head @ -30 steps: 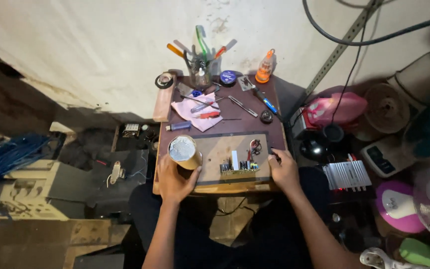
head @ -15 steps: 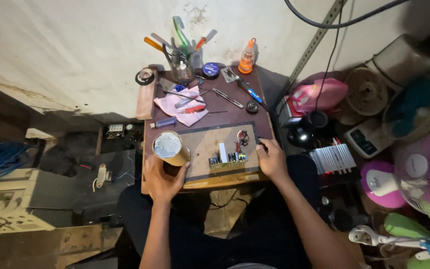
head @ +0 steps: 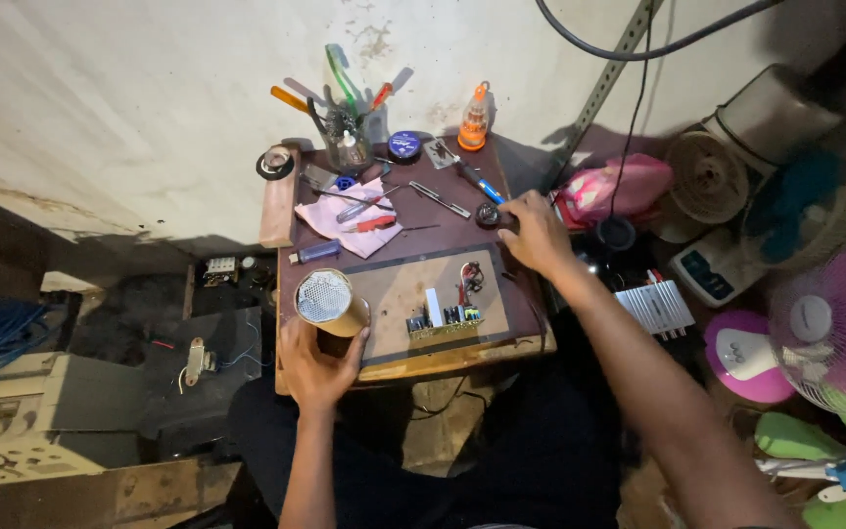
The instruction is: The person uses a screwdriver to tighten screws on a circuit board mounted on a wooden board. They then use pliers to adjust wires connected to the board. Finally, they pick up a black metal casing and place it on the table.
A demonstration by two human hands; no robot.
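Left hand (head: 313, 360) at the bench's (head: 516, 335) front-left corner, fingers curled round a tan cylinder with mesh top (head: 328, 302), gripping it from below. Right of that, green circuit board (head: 441, 320) lies on a brown mat (head: 399, 292) near the front edge. Pink cloth (head: 345, 217) with screwdrivers sits mid-left; tool jar (head: 347, 145) and orange bottle (head: 474, 120) along the back edge. Right hand (head: 533, 233) at the right edge, fingers bent over a small dark round object (head: 488, 216), touching it; actual grasp cannot be told.
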